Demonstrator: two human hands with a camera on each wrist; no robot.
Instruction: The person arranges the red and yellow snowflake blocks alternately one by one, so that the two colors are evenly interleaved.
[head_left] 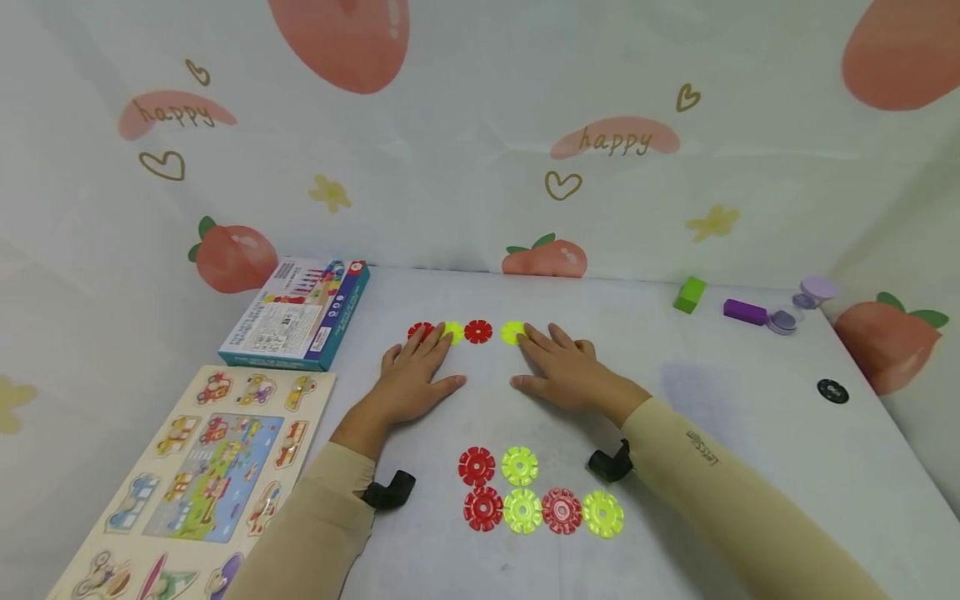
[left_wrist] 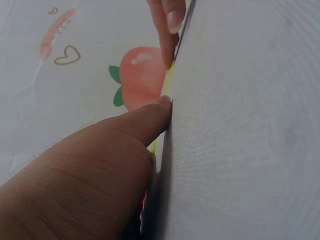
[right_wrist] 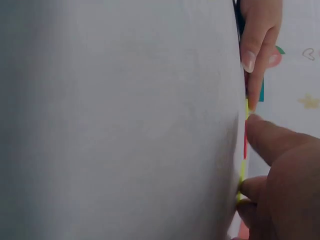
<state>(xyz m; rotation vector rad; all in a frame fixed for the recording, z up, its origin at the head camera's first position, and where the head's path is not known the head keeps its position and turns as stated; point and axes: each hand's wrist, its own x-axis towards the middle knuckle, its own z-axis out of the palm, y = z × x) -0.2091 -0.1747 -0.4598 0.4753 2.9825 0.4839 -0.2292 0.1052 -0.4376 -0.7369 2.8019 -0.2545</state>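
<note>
Toward the back of the table, notched plastic discs lie in a row. My left hand (head_left: 408, 387) rests its extended fingers on a red disc (head_left: 418, 328) and a yellow disc (head_left: 454, 331), partly covering both. Just right of these lies another red disc (head_left: 477, 332), uncovered. Beyond a small gap is a second yellow disc (head_left: 512, 332), touched at its right side by the outstretched fingers of my right hand (head_left: 566, 375). Edge-on in the right wrist view, the yellow disc (right_wrist: 242, 172) lies flat under the right fingertips.
Nearer me, more red discs (head_left: 483, 508) and yellow discs (head_left: 522, 511) form two rows. A puzzle board (head_left: 315, 392) and a box (head_left: 270, 329) lie at left. At back right are a green block (head_left: 690, 295), a purple block (head_left: 745, 312) and an hourglass-like piece (head_left: 782, 322); a black disc (head_left: 832, 391) lies nearer.
</note>
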